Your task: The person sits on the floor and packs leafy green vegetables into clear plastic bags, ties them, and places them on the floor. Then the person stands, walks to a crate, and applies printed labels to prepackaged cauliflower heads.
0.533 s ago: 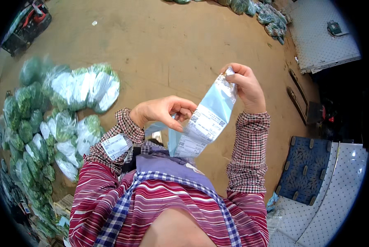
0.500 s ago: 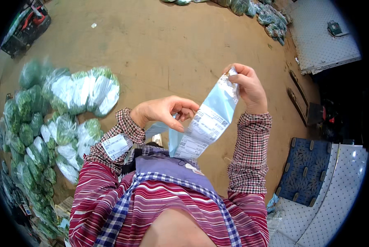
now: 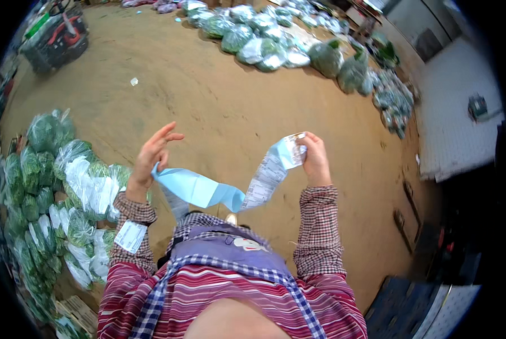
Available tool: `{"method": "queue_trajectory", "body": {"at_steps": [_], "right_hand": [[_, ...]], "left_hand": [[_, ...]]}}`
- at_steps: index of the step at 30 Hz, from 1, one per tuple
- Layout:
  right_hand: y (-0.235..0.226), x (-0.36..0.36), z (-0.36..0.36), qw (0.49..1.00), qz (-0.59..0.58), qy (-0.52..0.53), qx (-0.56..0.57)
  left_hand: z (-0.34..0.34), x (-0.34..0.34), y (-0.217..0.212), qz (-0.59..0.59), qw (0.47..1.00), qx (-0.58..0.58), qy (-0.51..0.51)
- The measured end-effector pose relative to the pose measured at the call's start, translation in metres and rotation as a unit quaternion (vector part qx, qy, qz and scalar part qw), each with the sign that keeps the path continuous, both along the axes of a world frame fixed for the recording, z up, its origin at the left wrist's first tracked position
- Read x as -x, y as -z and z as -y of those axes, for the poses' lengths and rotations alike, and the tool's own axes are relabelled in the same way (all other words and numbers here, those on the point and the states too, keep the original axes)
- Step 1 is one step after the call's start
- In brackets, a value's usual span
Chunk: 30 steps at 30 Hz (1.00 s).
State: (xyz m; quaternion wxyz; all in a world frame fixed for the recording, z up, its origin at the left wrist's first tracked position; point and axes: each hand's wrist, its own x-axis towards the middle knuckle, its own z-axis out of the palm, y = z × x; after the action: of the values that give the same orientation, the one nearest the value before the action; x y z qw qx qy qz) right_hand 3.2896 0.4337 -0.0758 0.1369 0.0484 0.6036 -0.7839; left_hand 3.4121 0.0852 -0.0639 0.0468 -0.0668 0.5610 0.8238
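Note:
A long folded strip of labels (image 3: 193, 186), pale blue on its back and white with print on its front, sags between my two hands. My right hand (image 3: 316, 161) pinches its right end, where a shiny whitish piece shows, between thumb and fingers. At the other side my left hand (image 3: 146, 161) has the strip at its thumb and lower fingers, while two upper fingers stretch out. The strip folds over there and hangs down toward my apron (image 3: 213, 240). A single white label (image 3: 131, 236) is stuck to my left checked sleeve.
Plastic bags of green vegetables (image 3: 29, 186) are heaped on the floor at the left. More bagged greens (image 3: 264, 42) line the far side. A dark crate (image 3: 55, 42) stands far left. Pallet jack forks (image 3: 408, 217) and a dark blue pallet (image 3: 400, 308) are at the right.
My hands have moved apart, the left one out to the left and the right one lower, and the strip now stretches wider between them. The view has tilted up toward the far bags.

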Motion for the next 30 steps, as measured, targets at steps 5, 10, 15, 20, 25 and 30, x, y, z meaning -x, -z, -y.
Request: {"method": "queue_trajectory", "body": {"at_steps": [5,10,15,20,25,30], "right_hand": [[-0.004,0.148,0.07,0.936,-0.16,-0.188,-0.251],[-0.017,0.255,0.102,0.833,-0.338,-0.265,-0.35],[-0.062,0.349,0.102,0.757,-0.417,-0.318,-0.391],[-0.058,0.45,0.079,0.793,-0.429,-0.259,-0.348],[-0.041,0.574,-0.004,0.796,-0.381,-0.251,-0.399],[-0.048,0.699,-0.059,0.807,-0.366,-0.271,-0.376]], "left_hand": [[0.03,0.112,-0.016,-0.121,0.989,-0.084,0.016],[0.02,0.295,-0.015,-0.133,0.973,-0.153,0.107],[-0.036,0.464,-0.02,-0.074,0.961,-0.084,0.254],[-0.12,0.608,0.001,-0.077,0.94,-0.082,0.322],[-0.167,0.74,0.002,-0.061,0.935,-0.142,0.318],[-0.17,0.864,-0.035,-0.102,0.97,0.017,0.222]]}}
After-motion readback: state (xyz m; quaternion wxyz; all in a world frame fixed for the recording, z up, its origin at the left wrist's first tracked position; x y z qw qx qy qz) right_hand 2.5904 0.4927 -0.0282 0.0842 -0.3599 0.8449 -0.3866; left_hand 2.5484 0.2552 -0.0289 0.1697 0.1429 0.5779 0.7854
